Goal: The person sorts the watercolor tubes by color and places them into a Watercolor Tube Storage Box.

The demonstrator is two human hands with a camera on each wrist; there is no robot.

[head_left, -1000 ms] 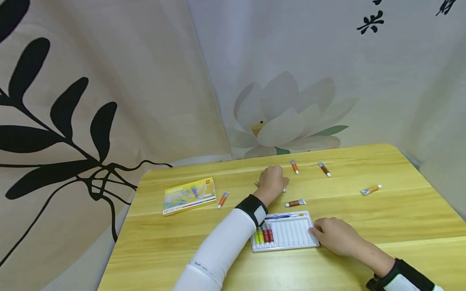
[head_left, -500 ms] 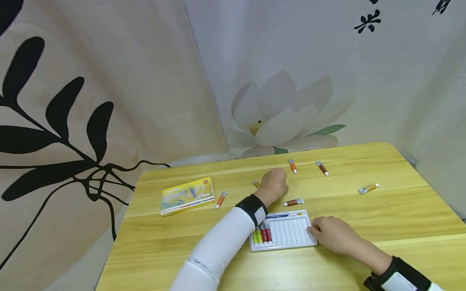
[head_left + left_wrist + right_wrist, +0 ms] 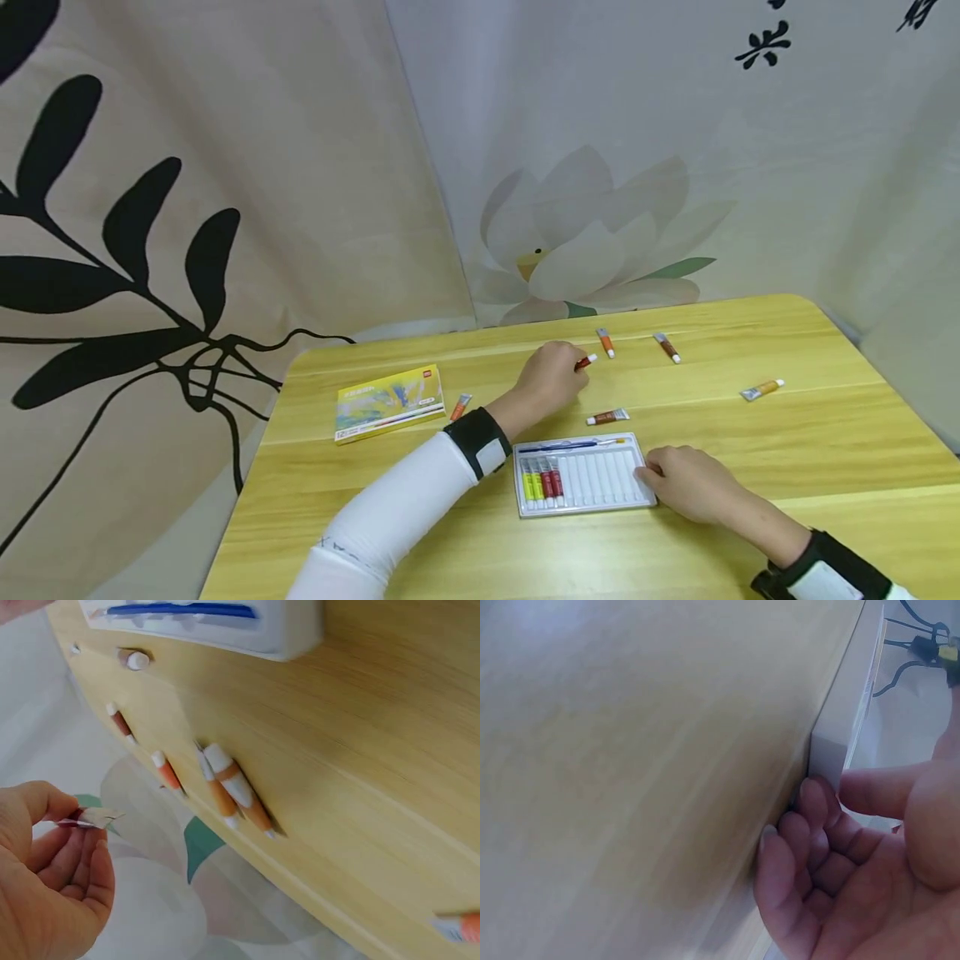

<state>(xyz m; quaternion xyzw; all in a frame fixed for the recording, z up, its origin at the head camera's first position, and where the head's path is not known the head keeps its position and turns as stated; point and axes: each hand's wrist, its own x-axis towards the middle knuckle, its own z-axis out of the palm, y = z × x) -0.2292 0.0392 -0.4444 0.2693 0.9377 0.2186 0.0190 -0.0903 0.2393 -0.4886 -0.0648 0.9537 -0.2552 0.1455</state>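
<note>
My left hand (image 3: 551, 377) pinches a dark red paint tube (image 3: 586, 362) with a white cap, above the back of the table. In the left wrist view the crimped end of this tube (image 3: 97, 817) sticks out past thumb and fingers. My right hand (image 3: 693, 483) grips the right edge of a white plastic tray (image 3: 607, 479), thumb on top and fingers curled at the side, as the right wrist view shows at the tray corner (image 3: 831, 746). Yellow-green and red tubes (image 3: 542, 483) fill the tray's left slots; a blue paintbrush (image 3: 570, 446) lies along its back.
Loose paint tubes lie about the table: orange (image 3: 606, 343), brown (image 3: 667, 348), ochre (image 3: 762, 390), reddish brown (image 3: 608, 417) and another orange tube (image 3: 461, 407). Two ochre-coloured tubes (image 3: 232, 787) lie side by side in the left wrist view. A yellow paint box (image 3: 390, 404) rests at left.
My left hand has lifted the dark red tube, its white cap now showing, and the forearm has swung left, uncovering the tray's left side. The right hand stays at the tray.
</note>
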